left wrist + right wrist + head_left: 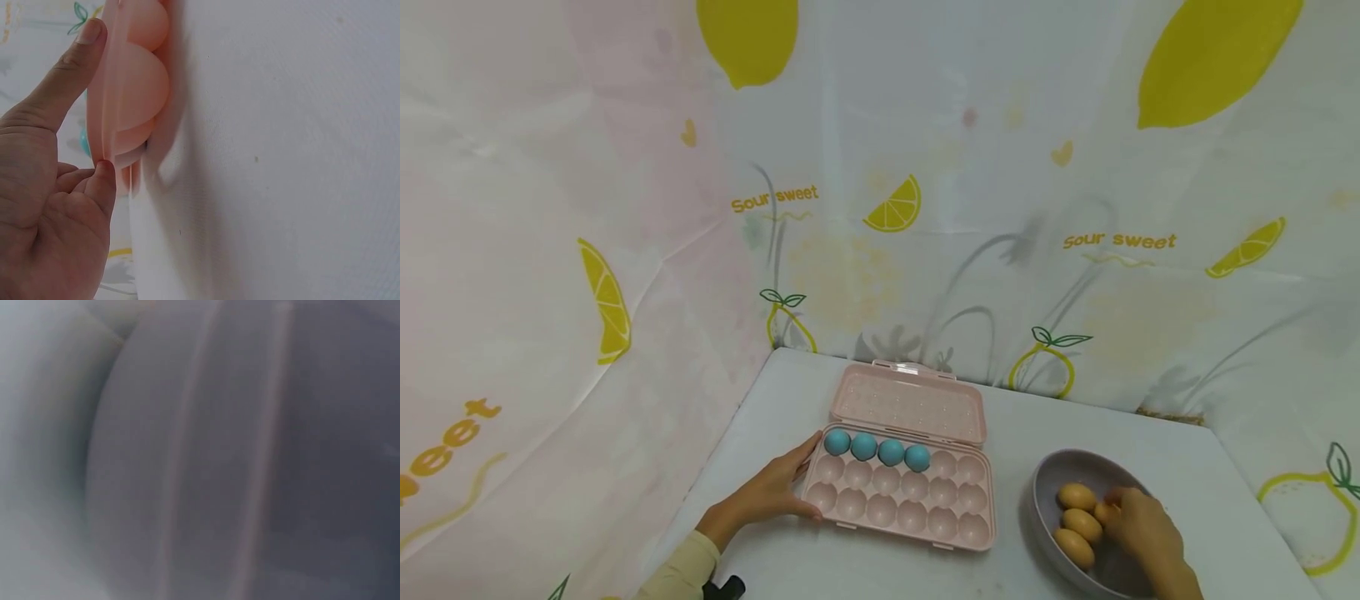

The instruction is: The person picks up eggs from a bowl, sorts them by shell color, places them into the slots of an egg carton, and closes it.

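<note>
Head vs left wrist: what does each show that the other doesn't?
Head only: the right hand reaching into the grey bowl, and the brown eggs.
Left wrist only: the rounded cup undersides of the pink egg tray.
Both: that tray, the left hand gripping its edge, white table, printed backdrop.

Lemon-print walls [880, 133], white table [820, 571]

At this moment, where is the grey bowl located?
In the head view, the grey bowl stands at the lower right, to the right of the pink egg box, with the right hand inside.
</note>
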A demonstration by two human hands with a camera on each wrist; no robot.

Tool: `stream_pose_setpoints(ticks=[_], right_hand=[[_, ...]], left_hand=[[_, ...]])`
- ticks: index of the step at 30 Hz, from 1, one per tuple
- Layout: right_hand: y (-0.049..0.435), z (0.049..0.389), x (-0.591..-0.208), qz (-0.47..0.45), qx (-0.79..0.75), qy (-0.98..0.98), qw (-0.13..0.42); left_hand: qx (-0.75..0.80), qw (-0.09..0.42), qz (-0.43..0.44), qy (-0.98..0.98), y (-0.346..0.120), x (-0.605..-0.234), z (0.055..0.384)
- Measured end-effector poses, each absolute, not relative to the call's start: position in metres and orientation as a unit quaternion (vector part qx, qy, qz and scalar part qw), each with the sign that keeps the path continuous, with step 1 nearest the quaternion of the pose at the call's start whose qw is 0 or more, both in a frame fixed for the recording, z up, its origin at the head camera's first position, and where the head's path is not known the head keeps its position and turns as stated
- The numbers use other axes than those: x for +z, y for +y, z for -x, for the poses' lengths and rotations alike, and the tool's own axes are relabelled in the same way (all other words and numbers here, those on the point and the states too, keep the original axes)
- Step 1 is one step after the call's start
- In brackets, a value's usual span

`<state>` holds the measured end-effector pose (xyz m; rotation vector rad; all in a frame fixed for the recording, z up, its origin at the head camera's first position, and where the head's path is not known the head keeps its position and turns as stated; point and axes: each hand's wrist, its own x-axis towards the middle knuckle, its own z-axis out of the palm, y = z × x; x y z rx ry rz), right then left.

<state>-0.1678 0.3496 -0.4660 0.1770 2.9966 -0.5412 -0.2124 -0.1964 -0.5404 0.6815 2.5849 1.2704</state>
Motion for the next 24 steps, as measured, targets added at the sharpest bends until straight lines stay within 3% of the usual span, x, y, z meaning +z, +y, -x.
stream_pose_setpoints(ticks=[15, 24], right_hand=[[0.3468, 0.17, -0.478, -0.067, -0.176, 0.981, 0.047], [0.3488, 0.1722, -0.4767, -0.023, -0.181, 0.983, 0.035]], left_hand=[[0.423, 0.093, -0.229, 0.872, -0.195, -0.5394, 0.2118], [0.422, 0.094, -0.225, 0.873, -0.1953, -0.5359, 0.2112]])
